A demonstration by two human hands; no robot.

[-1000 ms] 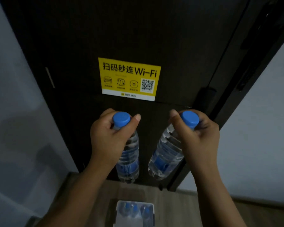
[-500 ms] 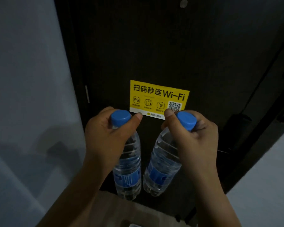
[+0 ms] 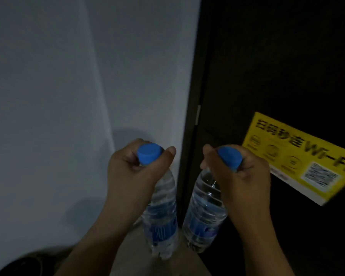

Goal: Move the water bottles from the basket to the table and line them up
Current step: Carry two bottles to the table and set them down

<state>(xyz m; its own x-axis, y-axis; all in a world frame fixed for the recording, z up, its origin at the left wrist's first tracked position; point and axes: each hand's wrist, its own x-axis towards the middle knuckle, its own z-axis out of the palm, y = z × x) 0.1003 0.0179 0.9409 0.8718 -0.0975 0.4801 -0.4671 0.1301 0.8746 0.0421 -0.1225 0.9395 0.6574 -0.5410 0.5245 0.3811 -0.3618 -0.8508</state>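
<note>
A: Water bottles, two clear plastic ones with blue caps and blue labels: where are they against the dark door frame (image 3: 189,136)?

B: The left bottle (image 3: 163,214) hangs just left of the frame, in front of the pale wall (image 3: 68,86). The left hand (image 3: 133,176) is clasped round its neck, the body below the hand.

A: And the other?

B: The right bottle (image 3: 204,212) hangs just right of the frame, tilted, its neck gripped by the right hand (image 3: 241,180). A yellow Wi-Fi sticker (image 3: 299,158) lies further right.

Dim light. A pale grey wall (image 3: 58,86) fills the left; a dark door (image 3: 277,56) stands right, bearing a tilted yellow Wi-Fi sticker (image 3: 299,156). Light floor (image 3: 131,253) lies near.
</note>
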